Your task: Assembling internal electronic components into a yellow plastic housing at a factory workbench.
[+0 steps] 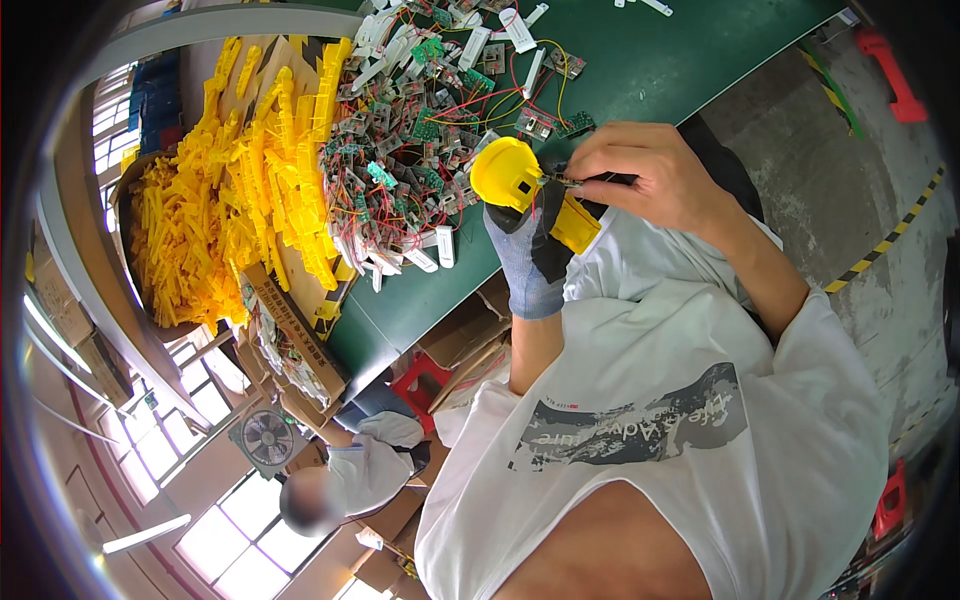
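Note:
My left hand [530,255], in a grey-blue glove with a dark palm, is closed around a yellow plastic housing [506,172]. This housing has a round, cup-shaped head with a small square hole and a longer handle-like part below. At its side, my bare right hand [655,178] pinches something small, dark and thin against the opening; its kind is hidden by the fingers. Just beyond both hands, on the green table [640,70], lies a heap of small circuit boards [420,130] with red and yellow wires and white plastic pieces.
Yellow plastic parts [200,220] are piled at the left, some in a big container. A cardboard box [290,330] with small parts stands by the table's edge. Another person [360,470] sits at lower left near a fan [266,437]. A red stool [420,385] is under the table.

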A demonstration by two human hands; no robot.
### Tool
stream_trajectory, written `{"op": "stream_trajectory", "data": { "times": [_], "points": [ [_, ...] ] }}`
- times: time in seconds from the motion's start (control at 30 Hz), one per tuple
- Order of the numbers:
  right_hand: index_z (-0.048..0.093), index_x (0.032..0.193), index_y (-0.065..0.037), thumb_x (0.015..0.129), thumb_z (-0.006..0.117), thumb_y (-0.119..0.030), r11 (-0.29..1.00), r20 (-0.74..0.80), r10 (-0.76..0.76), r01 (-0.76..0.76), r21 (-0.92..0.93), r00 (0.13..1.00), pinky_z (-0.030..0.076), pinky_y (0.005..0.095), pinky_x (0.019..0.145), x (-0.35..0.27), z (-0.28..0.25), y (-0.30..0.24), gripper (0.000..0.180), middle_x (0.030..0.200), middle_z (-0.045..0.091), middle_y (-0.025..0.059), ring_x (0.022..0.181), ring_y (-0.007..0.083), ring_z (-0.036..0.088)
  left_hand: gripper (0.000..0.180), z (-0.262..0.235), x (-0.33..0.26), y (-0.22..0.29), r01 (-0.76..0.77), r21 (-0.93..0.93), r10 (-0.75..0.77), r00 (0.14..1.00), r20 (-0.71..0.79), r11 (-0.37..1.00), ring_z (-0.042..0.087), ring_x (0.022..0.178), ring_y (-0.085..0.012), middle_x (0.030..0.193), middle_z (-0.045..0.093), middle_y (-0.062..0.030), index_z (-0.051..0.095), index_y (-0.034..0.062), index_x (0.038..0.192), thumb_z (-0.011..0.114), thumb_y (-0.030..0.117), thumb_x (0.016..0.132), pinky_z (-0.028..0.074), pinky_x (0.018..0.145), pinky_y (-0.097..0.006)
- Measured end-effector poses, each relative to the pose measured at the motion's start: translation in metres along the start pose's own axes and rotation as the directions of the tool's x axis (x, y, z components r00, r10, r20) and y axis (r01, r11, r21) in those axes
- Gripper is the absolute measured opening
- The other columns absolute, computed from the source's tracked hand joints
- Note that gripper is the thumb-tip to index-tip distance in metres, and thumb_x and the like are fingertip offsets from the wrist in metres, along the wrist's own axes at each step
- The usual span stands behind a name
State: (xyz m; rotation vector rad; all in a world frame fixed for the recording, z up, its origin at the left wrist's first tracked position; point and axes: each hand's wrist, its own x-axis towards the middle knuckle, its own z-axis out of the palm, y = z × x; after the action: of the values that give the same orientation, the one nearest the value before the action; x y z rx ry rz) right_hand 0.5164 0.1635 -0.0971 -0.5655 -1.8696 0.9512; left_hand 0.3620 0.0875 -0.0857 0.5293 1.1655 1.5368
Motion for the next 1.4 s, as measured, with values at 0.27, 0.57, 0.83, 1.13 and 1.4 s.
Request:
{"op": "stream_trajectory", "data": {
  "times": [0.27,0.57,0.83,1.13,1.4],
  "points": [
    [0.066,0.086,-0.001,0.070,0.075,-0.002,0.995,0.045,0.035,-0.039,0.090,0.998,0.051,0.0313,0.064,-0.002,-0.001,-0.001,0.018,0.086,0.066,0.0102,0.074,0.0252,0.064,0.040,-0.006,0.001,-0.002,-0.067,0.161,0.067,0.998,0.000,0.985,0.060,0.088,-0.0163,0.100,0.057,-0.0039,0.049,0.0079,0.118,0.066,0.004,0.082,0.050,0.076,-0.031],
    [0.067,0.086,0.000,0.070,0.075,-0.002,0.988,0.041,0.074,-0.078,0.131,0.996,0.051,0.0311,0.066,-0.004,0.000,0.003,0.018,0.086,0.067,0.0113,0.075,0.0253,0.065,0.042,-0.002,0.001,0.005,-0.005,0.112,0.004,1.000,0.008,0.994,0.059,0.087,-0.0166,0.098,0.057,-0.0038,0.050,0.0074,0.116,0.068,0.004,0.079,0.049,0.076,-0.031],
    [0.067,0.086,0.000,0.071,0.075,-0.003,0.983,0.026,0.081,-0.084,0.161,0.996,0.051,0.0306,0.065,-0.005,0.003,0.006,0.017,0.085,0.066,0.0114,0.073,0.0245,0.065,0.038,-0.003,0.003,0.007,0.017,0.063,-0.022,0.997,0.077,0.998,0.060,0.086,-0.0181,0.097,0.058,-0.0052,0.052,0.0073,0.116,0.065,0.005,0.080,0.050,0.078,-0.033],
    [0.065,0.085,0.002,0.078,0.071,-0.005,0.923,0.035,0.274,-0.273,0.271,0.961,0.048,0.0253,0.061,-0.004,0.001,0.000,0.011,0.080,0.065,0.0095,0.069,0.0148,0.062,0.029,0.010,0.003,0.014,0.215,-0.136,-0.213,0.977,0.035,0.967,0.062,0.088,-0.0205,0.096,0.061,-0.0083,0.050,0.0076,0.118,0.052,0.027,0.096,0.054,0.078,-0.037],
    [0.064,0.088,0.002,0.085,0.068,-0.007,0.574,0.153,0.535,-0.490,0.655,0.831,0.046,0.0207,0.064,-0.002,0.003,-0.010,0.010,0.078,0.062,0.0008,0.070,0.0061,0.056,0.066,0.025,0.003,0.033,0.416,-0.432,-0.393,0.908,0.147,0.800,0.066,0.077,-0.0260,0.095,0.062,-0.0142,0.047,0.0075,0.122,0.033,0.064,0.092,0.056,0.063,-0.039]
  ]
}}
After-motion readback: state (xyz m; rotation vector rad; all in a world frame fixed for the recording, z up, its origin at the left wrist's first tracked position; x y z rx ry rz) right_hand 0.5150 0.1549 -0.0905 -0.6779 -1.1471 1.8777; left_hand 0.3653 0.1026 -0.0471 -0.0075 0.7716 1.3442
